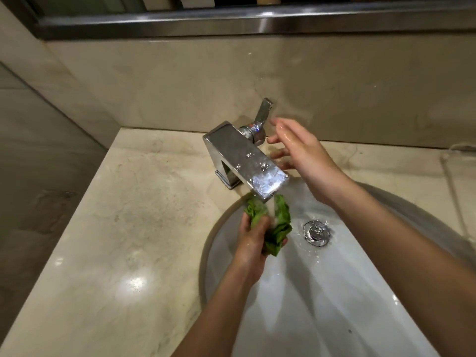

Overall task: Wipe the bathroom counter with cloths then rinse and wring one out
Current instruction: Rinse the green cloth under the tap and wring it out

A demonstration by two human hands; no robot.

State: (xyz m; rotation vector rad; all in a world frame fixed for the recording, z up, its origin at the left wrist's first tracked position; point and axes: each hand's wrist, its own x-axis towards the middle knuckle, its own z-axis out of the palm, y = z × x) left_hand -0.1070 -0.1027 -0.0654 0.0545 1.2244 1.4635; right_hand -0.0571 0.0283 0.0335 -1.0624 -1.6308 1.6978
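My left hand (253,234) grips a wet green cloth (279,228), bunched up, inside the white sink (322,292) just below the spout of the chrome faucet (242,157). Water runs from the spout onto the cloth. My right hand (301,153) hovers with wet, relaxed fingers beside the faucet's raised lever handle (264,113), a short gap away from it and holding nothing.
The beige marble counter (123,228) spreads to the left of the basin. A chrome drain (316,233) sits in the basin's middle. A marble backsplash (180,81) rises behind the faucet, under a metal ledge (231,21).
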